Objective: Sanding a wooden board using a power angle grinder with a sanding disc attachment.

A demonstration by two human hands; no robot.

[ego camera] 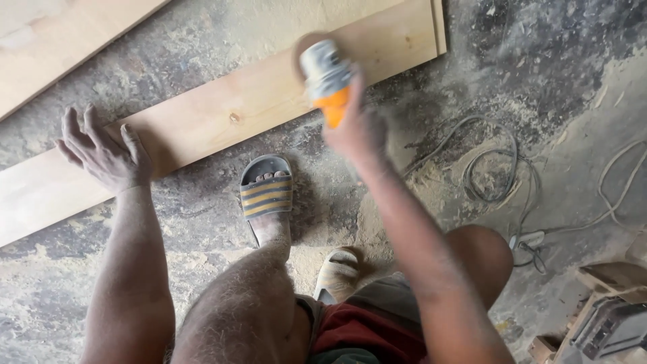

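A long pale wooden plank (222, 114) lies on the dusty floor, running from lower left to upper right. My left hand (102, 152) rests flat on it with fingers spread, near its left part. My right hand (357, 128) grips an orange and grey power sander (325, 77), which presses down on the plank's upper middle. The sander looks blurred from motion. My left foot in a striped slipper (266, 192) stands just below the plank's near edge.
A second plank (60, 40) lies at the top left. Coiled cable (495, 168) trails over sawdust at the right. A dark tool and wooden blocks (606, 317) sit at the bottom right. My other slipper (337, 273) is under my knee.
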